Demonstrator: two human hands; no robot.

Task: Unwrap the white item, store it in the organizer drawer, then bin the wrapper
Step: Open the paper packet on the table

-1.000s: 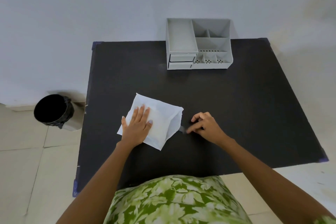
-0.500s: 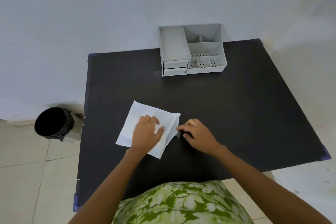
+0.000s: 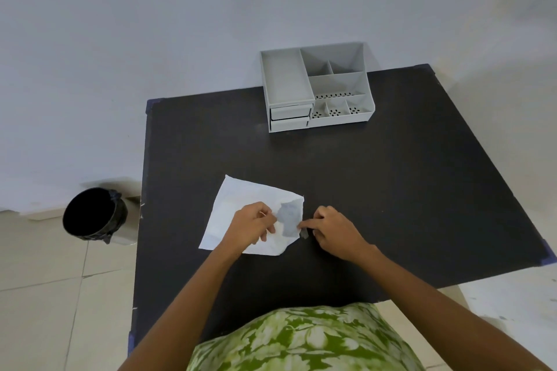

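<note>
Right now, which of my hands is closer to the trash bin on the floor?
Left. Your left hand rests on the white wrapper, on the side toward the bin beside the table's left edge. Your right hand is farther right, pinching the wrapper's right edge.

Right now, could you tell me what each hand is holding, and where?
Left hand pins the white wrapper mid-sheet; right hand pinches its small tab at the right edge.

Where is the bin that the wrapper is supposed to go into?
In the head view, the black-lined bin stands on the tiled floor at the left, just off the left edge of the black table, roughly level with the white wrapped item.
</note>
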